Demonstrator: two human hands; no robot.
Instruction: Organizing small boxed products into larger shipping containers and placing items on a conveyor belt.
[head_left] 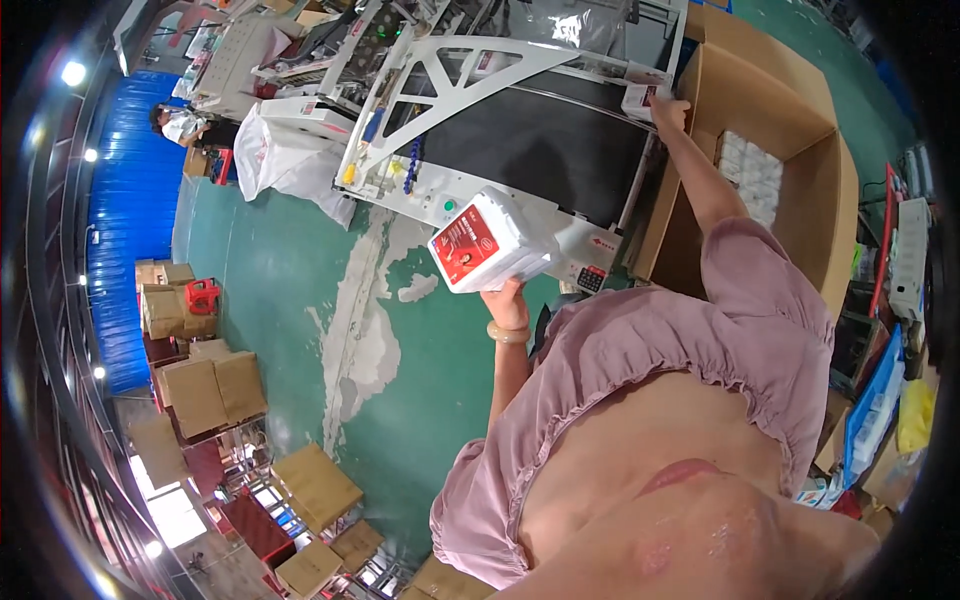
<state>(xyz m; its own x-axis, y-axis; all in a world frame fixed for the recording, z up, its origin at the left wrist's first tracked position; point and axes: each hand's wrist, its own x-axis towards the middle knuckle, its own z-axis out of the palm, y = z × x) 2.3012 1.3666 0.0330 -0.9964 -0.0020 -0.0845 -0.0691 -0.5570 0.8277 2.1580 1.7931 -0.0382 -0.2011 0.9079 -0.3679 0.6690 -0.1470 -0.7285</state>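
Observation:
Several white packs pressed together in a stack [515, 245], with a red printed label on the front one, rest on my left hand [508, 300]. Its fingers are partly hidden beneath and behind the stack, and a pale bangle circles the wrist. Stretched out to the far right, my right hand [670, 115] grips a smaller-looking white pack [638, 100] with a red and dark print. That pack is at the end of a dark conveyor belt [520, 140] on a white-framed machine. Beside my right arm stands an open cardboard box [690, 160] with white packs [750, 175] lying inside.
A white slanted frame [435, 95] spans the belt. Control buttons and a keypad [590, 278] are on the machine's near side. A white sack [290, 160] hangs at its left. Cardboard boxes [210, 390] stand across the green floor [280, 290]; another person [190, 128] is far left.

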